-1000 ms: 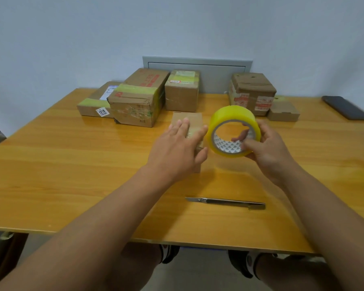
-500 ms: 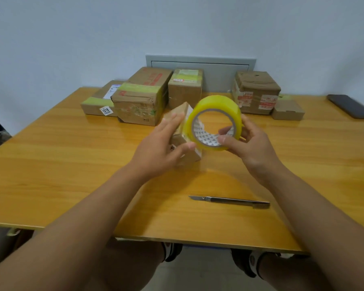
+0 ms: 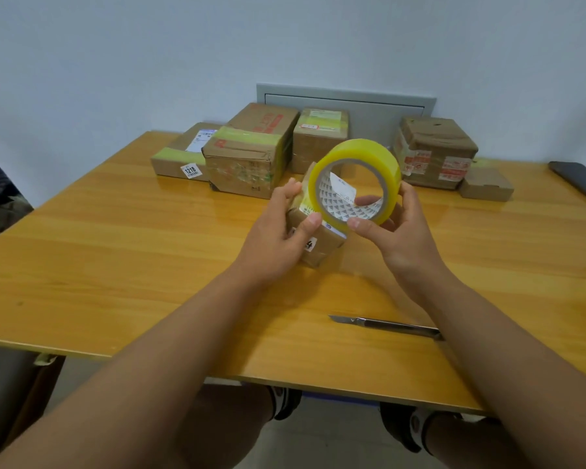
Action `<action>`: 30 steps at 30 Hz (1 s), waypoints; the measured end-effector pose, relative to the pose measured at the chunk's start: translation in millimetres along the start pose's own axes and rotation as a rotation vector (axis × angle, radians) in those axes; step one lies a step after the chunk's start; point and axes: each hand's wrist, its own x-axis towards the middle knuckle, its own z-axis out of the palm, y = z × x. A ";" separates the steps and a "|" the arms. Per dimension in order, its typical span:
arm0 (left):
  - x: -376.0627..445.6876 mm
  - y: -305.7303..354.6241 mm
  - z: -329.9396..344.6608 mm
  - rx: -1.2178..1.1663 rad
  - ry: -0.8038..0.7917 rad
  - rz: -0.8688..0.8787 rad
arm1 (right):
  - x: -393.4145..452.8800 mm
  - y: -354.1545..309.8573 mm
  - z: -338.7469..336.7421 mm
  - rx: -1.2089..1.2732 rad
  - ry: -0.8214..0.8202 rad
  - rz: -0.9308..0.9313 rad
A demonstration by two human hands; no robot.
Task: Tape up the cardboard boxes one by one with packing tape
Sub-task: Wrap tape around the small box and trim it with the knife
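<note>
While the left hand [image 3: 271,245] gripped a small cardboard box [image 3: 322,242], tilted on one edge on the wooden surface [image 3: 115,252], its fingers curled round the far side and thumb across the near face, the right hand [image 3: 400,231] held a yellow packing tape roll [image 3: 361,154] upright against the box, thumb on the rim, fingers through the core. Near edge: one utility knife [image 3: 386,325], lying flat. Far edge: five taped cardboard boxes [image 3: 247,160] in a row. Far right: one dark phone [image 3: 579,179].
</note>
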 end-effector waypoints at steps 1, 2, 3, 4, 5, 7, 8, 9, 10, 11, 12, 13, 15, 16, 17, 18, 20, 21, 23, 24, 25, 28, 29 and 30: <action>-1.3 1.5 3.3 0.096 0.088 0.055 | 0.6 -0.3 1.8 -0.003 0.013 -0.003; -3.0 3.6 7.1 0.174 0.172 0.104 | 1.1 -0.7 4.1 -0.007 0.027 -0.004; -5.4 6.3 10.7 0.227 0.227 0.133 | 1.8 -1.3 6.5 -0.011 0.041 -0.003; -7.8 9.3 14.2 0.259 0.254 0.141 | 2.8 -1.6 8.8 -0.013 0.052 -0.001; -9.3 10.9 17.0 0.291 0.251 0.137 | 4.0 -2.2 10.5 -0.011 0.059 0.002; -9.8 10.0 19.3 0.374 0.197 0.097 | 6.8 -3.1 12.6 -0.006 0.047 0.009; -9.4 7.5 19.4 0.412 0.174 0.079 | 8.0 -3.0 13.5 -0.013 0.035 0.010; -8.9 5.3 19.3 0.436 0.169 0.072 | 8.9 -3.0 14.4 -0.024 0.023 0.011; -8.0 2.7 19.5 0.448 0.178 0.077 | 9.5 -3.1 15.6 -0.034 0.014 0.008; -7.0 0.3 20.2 0.453 0.186 0.084 | 9.8 -4.3 16.1 -0.043 0.010 0.000; -6.8 -1.8 21.1 0.454 0.186 0.087 | 10.7 -6.2 15.1 -0.056 0.014 -0.017; -6.8 -3.0 21.2 0.445 0.184 0.079 | 12.4 -10.0 11.4 -0.069 0.027 -0.043; -6.7 -3.4 19.4 0.399 0.195 0.036 | 17.1 -19.8 -5.1 -0.082 0.092 -0.087; -6.0 -4.5 17.7 0.379 0.203 0.012 | 19.0 -24.9 -16.3 -0.090 0.126 -0.093; -5.3 -5.8 16.8 0.371 0.208 -0.003 | 19.7 -28.4 -27.5 -0.111 0.144 -0.093; -4.6 -7.1 16.8 0.372 0.208 -0.008 | 18.8 -29.9 -36.9 -0.141 0.138 -0.094; -3.0 -6.8 18.6 0.364 0.200 -0.015 | 13.2 -27.3 -48.1 -0.221 0.071 -0.090; -2.7 -4.9 19.1 0.357 0.192 -0.022 | 10.4 -23.8 -50.4 -0.252 0.041 -0.084; -3.2 -2.2 19.9 0.351 0.170 -0.028 | 7.8 -15.7 -52.9 -0.268 0.022 -0.064; -3.9 -1.4 19.9 0.360 0.154 -0.033 | 7.9 -11.7 -54.3 -0.265 0.022 -0.048; -4.4 -0.4 19.3 0.381 0.135 -0.046 | 8.4 -8.2 -55.4 -0.264 0.021 -0.027; -3.4 1.7 15.7 0.517 0.113 -0.067 | 8.6 1.4 -56.9 -0.273 -0.004 0.015; -1.9 3.1 14.7 0.617 0.115 -0.037 | 8.4 3.7 -56.8 -0.285 -0.018 0.013; -0.2 4.7 13.5 0.729 0.113 0.011 | 8.5 6.2 -57.0 -0.306 -0.034 0.008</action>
